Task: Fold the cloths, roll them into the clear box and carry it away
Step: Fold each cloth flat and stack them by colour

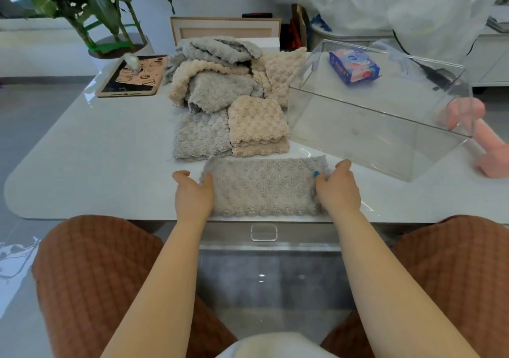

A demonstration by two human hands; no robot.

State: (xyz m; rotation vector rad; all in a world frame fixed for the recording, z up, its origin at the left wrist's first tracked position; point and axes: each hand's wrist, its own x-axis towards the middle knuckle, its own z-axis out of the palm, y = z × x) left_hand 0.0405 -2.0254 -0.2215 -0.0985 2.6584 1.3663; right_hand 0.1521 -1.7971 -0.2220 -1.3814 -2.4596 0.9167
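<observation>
A grey textured cloth (264, 186) lies folded into a long strip at the near edge of the white table (96, 151). My left hand (192, 192) grips its left end and my right hand (337, 189) grips its right end. Behind it sit a folded grey cloth (199, 137) and a folded beige cloth (257, 124), with a loose heap of grey and beige cloths (217, 73) further back. The clear box (380, 107) stands to the right, tilted, with nothing inside.
A tablet (132, 78) and a potted plant (110, 13) stand at the back left. A blue packet (354, 65) lies behind the box. A pink object (479, 137) sits at the right edge. My knees in brown quilted fabric are below the table.
</observation>
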